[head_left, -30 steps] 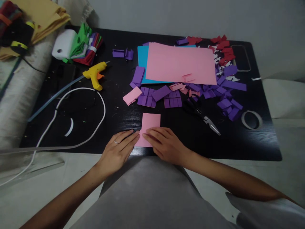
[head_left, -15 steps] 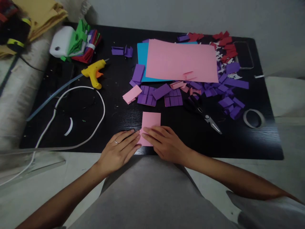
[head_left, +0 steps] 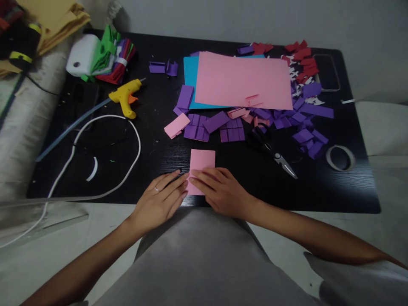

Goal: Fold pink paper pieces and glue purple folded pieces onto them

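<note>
A small pink paper rectangle (head_left: pixel 203 159) lies flat near the front edge of the black table. My right hand (head_left: pixel 219 190) rests on it from the right, its fingers stretched over the paper's middle and hiding part of it. From the left, my left hand (head_left: pixel 161 194), with a ring on one finger, lies flat with its fingertips at the paper's left edge. Neither hand is closed around anything. Beyond them are folded purple paper pieces (head_left: pixel 196 127) and a folded pink piece (head_left: pixel 177 126).
Large pink sheets (head_left: pixel 244 83) lie over a blue sheet (head_left: pixel 188 72). Open scissors (head_left: pixel 280 161) and a tape roll (head_left: pixel 340 158) are at right. Leftward are a yellow glue gun (head_left: pixel 126 97), its white cable (head_left: pixel 139 142) and bundled coloured paper (head_left: pixel 108 55). Red scraps (head_left: pixel 302 55) sit at back right.
Almost nothing differs. The fingers of my left hand have shifted very slightly at the paper's left edge; my right hand and the paper stay in place.
</note>
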A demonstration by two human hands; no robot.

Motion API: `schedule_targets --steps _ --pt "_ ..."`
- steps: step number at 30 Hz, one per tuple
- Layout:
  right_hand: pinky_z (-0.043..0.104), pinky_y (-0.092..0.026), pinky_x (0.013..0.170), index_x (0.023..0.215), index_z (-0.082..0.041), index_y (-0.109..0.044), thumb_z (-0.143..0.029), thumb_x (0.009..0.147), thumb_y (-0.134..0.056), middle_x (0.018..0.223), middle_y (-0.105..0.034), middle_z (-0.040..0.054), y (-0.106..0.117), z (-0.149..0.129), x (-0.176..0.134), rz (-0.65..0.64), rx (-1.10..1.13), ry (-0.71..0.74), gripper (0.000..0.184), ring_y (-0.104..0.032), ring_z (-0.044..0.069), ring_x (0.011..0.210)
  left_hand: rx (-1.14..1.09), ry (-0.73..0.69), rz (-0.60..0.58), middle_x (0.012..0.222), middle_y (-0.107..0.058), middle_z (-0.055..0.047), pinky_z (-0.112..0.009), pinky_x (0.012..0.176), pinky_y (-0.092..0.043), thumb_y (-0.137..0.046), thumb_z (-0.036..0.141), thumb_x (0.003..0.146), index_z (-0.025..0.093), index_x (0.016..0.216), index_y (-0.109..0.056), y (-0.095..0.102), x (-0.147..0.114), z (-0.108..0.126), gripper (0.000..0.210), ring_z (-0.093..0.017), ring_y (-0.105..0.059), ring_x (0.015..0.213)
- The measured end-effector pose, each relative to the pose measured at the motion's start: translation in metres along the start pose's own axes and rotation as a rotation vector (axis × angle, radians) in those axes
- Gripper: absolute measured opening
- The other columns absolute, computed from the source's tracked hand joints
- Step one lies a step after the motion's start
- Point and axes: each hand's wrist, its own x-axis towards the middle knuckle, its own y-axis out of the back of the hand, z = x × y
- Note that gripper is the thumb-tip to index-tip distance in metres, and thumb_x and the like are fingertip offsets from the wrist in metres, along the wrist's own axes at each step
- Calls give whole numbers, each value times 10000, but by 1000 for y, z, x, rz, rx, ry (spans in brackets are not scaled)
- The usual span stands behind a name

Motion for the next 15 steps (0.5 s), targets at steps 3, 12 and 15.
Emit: schedule_targets --steps 3,12,15 --pt "467 -477 1044 1516 -131 -511 -138 1006 -491 1516 -612 117 0 0 0 1 16 -8 510 -539 295 1313 21 2 -95 1466 -655 -109 -507 1092 -513 -585 144 1014 125 1160 -708 2 3 1 192 -331 -598 1372" --pt "448 -483 1069 1501 -125 -525 -131 993 -519 1549 -586 102 4 -1 1 -27 47 -33 507 -511 282 1342 52 -58 -120 1418 -693 -103 -494 1112 -482 -598 156 1008 127 1197 -696 22 -18 -8 215 -305 -670 1251" --pt "464 -496 1059 1503 -127 -523 -112 990 -506 1563 -572 103 7 -2 3 -50 69 -43 514 -518 289 1343 26 -77 -152 1401 -705 -102 -489 1123 -479 -591 103 992 124 1249 -681 32 -27 -14 273 -297 -666 1262"
